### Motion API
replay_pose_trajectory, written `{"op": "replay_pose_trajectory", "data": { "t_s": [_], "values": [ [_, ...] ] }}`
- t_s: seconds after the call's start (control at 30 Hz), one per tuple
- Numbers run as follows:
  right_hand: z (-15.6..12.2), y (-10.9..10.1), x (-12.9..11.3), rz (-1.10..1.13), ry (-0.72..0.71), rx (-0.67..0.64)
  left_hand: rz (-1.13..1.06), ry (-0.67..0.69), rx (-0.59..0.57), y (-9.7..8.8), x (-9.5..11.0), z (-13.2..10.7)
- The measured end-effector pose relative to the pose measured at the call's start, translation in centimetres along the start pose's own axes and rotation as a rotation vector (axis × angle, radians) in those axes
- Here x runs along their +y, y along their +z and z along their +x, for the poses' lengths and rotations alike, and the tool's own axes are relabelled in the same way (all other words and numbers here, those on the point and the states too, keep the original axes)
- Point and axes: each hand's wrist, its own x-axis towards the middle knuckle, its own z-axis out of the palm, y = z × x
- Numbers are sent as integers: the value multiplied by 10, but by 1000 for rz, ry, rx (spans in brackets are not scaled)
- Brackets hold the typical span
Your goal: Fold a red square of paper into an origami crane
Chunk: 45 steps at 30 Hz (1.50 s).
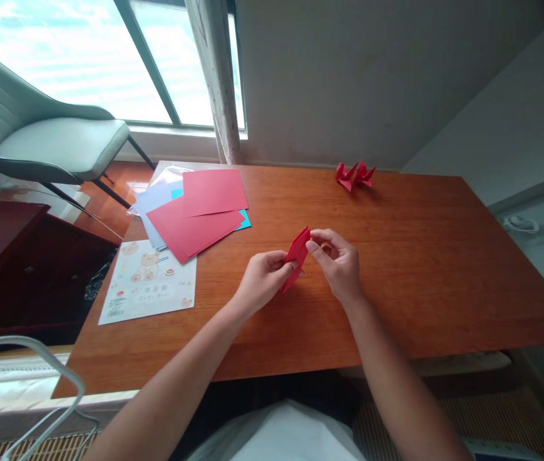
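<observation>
A narrow folded piece of red paper (pixel 297 256) is held up just above the middle of the wooden table (pixel 420 269). My left hand (pixel 263 279) is closed on its lower left edge. My right hand (pixel 338 264) pinches its upper tip with thumb and forefinger. Both forearms reach in from the near edge of the table.
Loose red, blue and pale sheets (pixel 195 211) lie fanned at the table's far left, with a bear-printed paper pack (pixel 150 282) in front of them. Two folded red paper figures (pixel 354 174) sit at the far edge by the wall. A grey chair (pixel 46 141) stands by the window.
</observation>
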Motion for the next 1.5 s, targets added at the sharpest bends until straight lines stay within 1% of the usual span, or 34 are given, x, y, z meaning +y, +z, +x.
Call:
{"op": "replay_pose_trajectory", "data": {
  "t_s": [0.17,0.4,0.5,0.57,0.67,0.83,0.87,0.93,1.13,1.33,1.5],
  "values": [
    [0,-1,1,-72,-87,-98,18,32,14,1,-1,1],
    [-6,3,-2,-229,-287,-101,-93,35,30,0,1,2],
    [-7,5,-3,-267,-367,-70,-126,51,5,-2,1,2],
    [-7,6,-4,-257,-344,-60,-85,76,-4,-2,0,1],
    [-6,7,-2,-182,-229,-56,-23,83,-2,-2,0,1],
    [-4,9,5,40,-47,-69,-97,41,10,-1,4,1],
    [-4,9,6,76,-22,-79,-109,43,23,-1,4,1],
    [-3,8,7,108,-19,-100,-131,51,54,-2,4,1],
    [-3,3,1,16,-165,-111,-185,120,44,1,0,0],
    [-5,-2,-4,-123,-368,-98,-73,199,115,2,0,-2],
    [-8,-2,-8,-168,-465,-66,-23,232,119,-1,-6,-2]
  ]
}}
